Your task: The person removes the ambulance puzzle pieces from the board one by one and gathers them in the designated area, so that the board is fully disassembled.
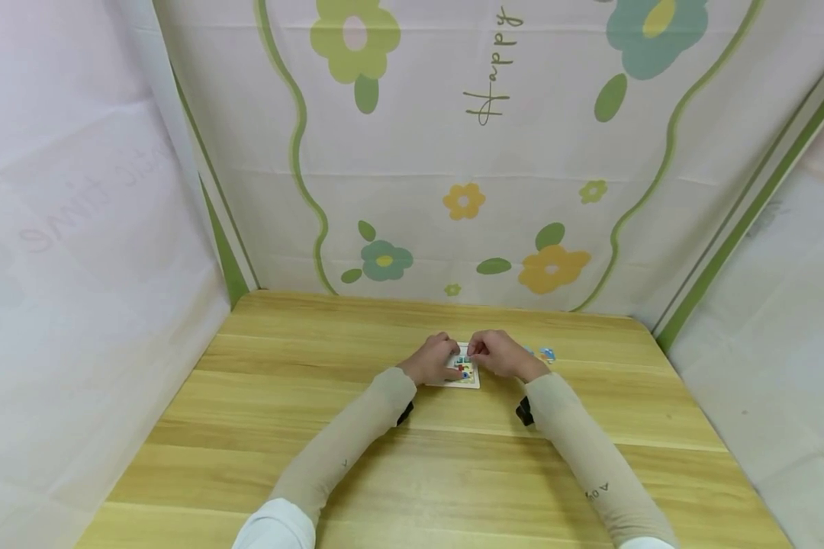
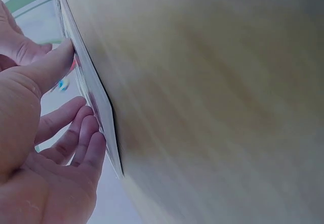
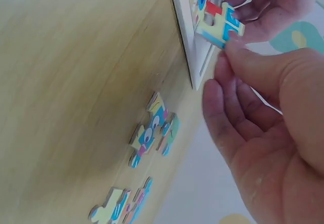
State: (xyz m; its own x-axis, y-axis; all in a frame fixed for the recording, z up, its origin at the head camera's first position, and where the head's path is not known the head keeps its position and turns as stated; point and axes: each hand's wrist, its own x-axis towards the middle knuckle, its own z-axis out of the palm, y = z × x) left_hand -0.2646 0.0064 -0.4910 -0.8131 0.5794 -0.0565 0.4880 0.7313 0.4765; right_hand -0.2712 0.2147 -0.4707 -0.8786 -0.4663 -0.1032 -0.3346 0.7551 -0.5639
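Note:
A small jigsaw board point(image 1: 476, 383) with a white rim lies on the table, coloured pieces inside it. My left hand point(image 1: 431, 361) rests on its left part. In the left wrist view, the left thumb point(image 2: 58, 62) presses near the board's edge and the other fingers touch farther along it, loosely extended. My right hand point(image 1: 500, 355) is over the board's far right side. In the right wrist view, it pinches a pale yellow and blue puzzle piece point(image 3: 218, 29) between thumb and fingers, tilted above the board. The fingers partly cover the piece.
Loose puzzle pieces lie right of the board: one with cartoon eyes point(image 3: 150, 130), a greenish one point(image 3: 172, 135), a yellow and blue one point(image 3: 111, 206) and a pink and blue one point(image 3: 140, 199). The wooden table point(image 1: 412, 473) meets a flowered cloth point(image 1: 412, 152) behind.

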